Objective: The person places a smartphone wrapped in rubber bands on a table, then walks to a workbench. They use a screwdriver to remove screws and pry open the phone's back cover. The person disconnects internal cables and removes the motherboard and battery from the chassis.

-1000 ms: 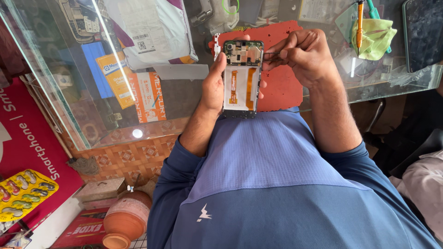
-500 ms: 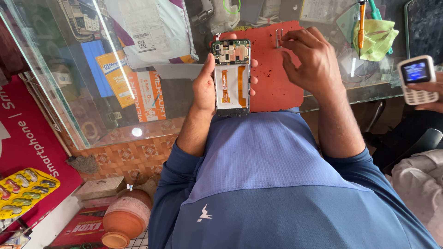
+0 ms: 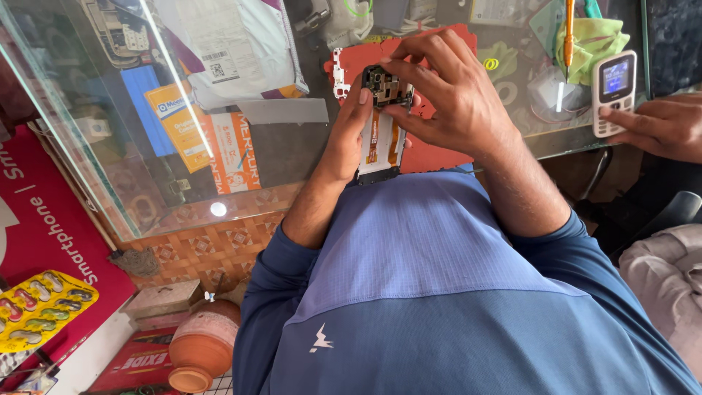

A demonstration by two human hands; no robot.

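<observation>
An opened smartphone (image 3: 380, 143) with its back cover off shows an orange flex cable and a circuit board at the top. My left hand (image 3: 345, 132) grips it along its left edge and holds it upright over a red work mat (image 3: 433, 157) on the glass counter. My right hand (image 3: 450, 95) curls over the phone's top end, its fingertips pinched on the board area. Whether it also holds a small part or tool I cannot tell. A white metal bracket (image 3: 338, 73) lies on the mat just left of the phone.
Another person's hand (image 3: 662, 128) rests at the right by a small white keypad phone (image 3: 613, 91). An orange-handled tool (image 3: 569, 29) and a green cloth (image 3: 598, 40) lie behind it. Below the glass counter (image 3: 183, 146) are a clay pot (image 3: 201, 347) and a yellow blister pack (image 3: 40, 307).
My right hand left the red mat and came back onto the phone's top end. The keypad phone and the other person's hand came further into view at the right.
</observation>
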